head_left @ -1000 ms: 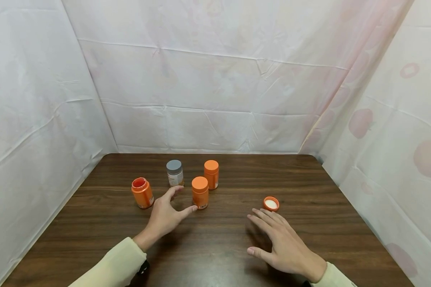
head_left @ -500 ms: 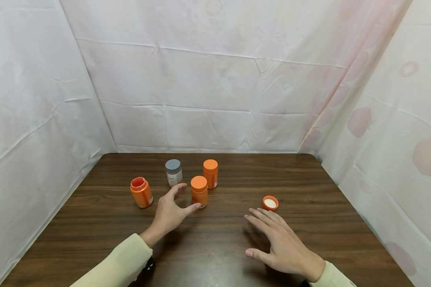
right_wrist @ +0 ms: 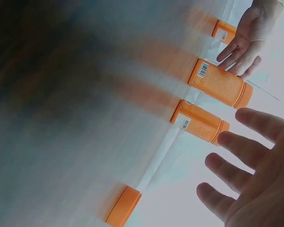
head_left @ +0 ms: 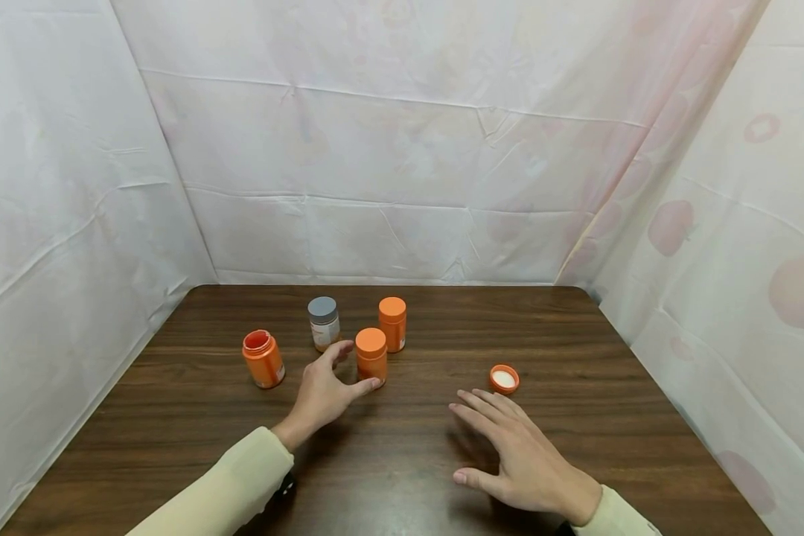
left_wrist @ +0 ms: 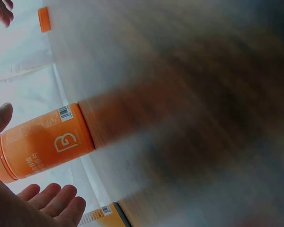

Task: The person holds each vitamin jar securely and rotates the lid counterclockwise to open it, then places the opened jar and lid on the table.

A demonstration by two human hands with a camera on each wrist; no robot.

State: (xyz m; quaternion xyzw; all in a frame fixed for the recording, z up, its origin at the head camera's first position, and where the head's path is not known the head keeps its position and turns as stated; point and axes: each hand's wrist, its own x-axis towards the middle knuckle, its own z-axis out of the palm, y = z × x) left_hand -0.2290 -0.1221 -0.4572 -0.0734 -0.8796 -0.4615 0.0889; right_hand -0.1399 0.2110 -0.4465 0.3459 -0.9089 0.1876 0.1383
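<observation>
A capped orange bottle (head_left: 371, 357) stands upright in front of my left hand (head_left: 324, 391). My left thumb and fingers are spread on either side of it; the left wrist view shows gaps between the fingers (left_wrist: 59, 203) and the bottle's printed side (left_wrist: 45, 139). My right hand (head_left: 516, 450) hovers palm down with its fingers extended and holds nothing. Just beyond its fingertips an orange cap (head_left: 504, 380) lies with its white inside up. In the right wrist view the cap (right_wrist: 123, 208) shows below the right fingers.
An uncapped orange bottle (head_left: 264, 360) stands to the left. Behind my left hand is a grey-capped bottle (head_left: 324, 324), and another capped orange bottle (head_left: 393, 324) stands close behind the near one. White cloth (head_left: 388, 149) encloses the brown wooden table (head_left: 442, 499).
My left hand has moved right and slightly forward, bringing its thumb and fingers around the near capped orange bottle. My right hand has drifted slightly left.
</observation>
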